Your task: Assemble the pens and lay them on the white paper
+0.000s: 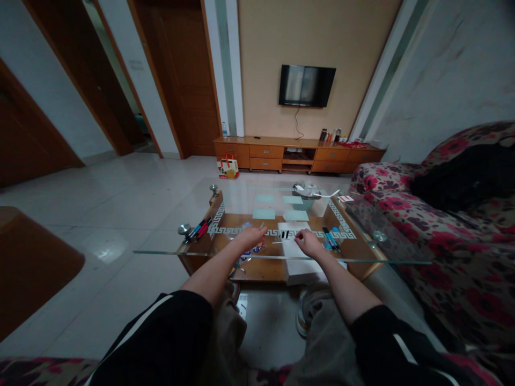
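Note:
My left hand [253,237] is above the glass coffee table [161,252], its fingers closed in a pinch. A small pale sliver shows at the fingertips, too small to name. My right hand [308,242] is also closed, thumb against fingers, and whatever it may hold is hidden. Between the hands lie several short black pieces [285,235], possibly pen caps. A thin white stick [278,242] lies just below them. Red, black and blue pens [198,230] are grouped at the table's left. Blue and black pens [332,239] lie just right of my right hand.
Under the glass, a wooden shelf [261,271] holds a white box [300,268] and colourful packets [251,252]. At the far right corner stands a basket [308,190] with white items. A floral sofa [454,268] borders the right side. Metal glass supports [379,236] mark the table's corners.

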Demonstrator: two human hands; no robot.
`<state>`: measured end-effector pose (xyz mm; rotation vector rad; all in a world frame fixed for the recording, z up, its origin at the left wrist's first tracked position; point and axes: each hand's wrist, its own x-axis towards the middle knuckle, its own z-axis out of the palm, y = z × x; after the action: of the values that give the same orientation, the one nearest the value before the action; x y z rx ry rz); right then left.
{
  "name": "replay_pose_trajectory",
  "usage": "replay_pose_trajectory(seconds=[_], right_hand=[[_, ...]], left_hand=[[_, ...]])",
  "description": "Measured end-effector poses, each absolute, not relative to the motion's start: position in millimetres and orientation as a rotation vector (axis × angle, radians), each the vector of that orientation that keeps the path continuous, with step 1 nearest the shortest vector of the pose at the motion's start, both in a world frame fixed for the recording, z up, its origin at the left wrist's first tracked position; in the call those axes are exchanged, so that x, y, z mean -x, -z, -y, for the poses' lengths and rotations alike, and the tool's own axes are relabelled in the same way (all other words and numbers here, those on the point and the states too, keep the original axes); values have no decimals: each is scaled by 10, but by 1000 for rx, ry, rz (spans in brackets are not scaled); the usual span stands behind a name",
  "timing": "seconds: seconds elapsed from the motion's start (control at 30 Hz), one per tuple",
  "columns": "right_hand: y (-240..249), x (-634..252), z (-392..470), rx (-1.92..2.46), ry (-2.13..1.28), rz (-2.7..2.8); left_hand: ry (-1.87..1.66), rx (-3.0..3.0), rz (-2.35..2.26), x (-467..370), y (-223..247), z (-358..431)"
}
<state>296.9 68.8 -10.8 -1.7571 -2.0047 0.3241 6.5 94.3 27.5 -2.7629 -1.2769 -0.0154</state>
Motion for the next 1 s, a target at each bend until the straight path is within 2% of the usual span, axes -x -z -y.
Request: replay_pose_trajectory(seconds=[0.17,0.27,0.33,0.5,0.57,1.0], right_hand=[[-47,-2886,-681,1702,-239,1713],[-184,-2771,-650,1596,-302,1524],[-254,-2658,-610,1497,-456,1423],[-324,-2319,-489,1265,-1200,1018],[-341,-2222,-455,1207,-1379,851],[-399,-2117,-427,1010,-1893,395]], left_hand=[[130,2765,1243,-63,-250,-993],[223,2731,1145,-91,-259,-1004],[279,2706,1068,-114,-277,-999],[405,2622,948,-173,-377,-944],[435,2608,923,-200,-428,-908],[479,2726,823,-301,-486,-801]])
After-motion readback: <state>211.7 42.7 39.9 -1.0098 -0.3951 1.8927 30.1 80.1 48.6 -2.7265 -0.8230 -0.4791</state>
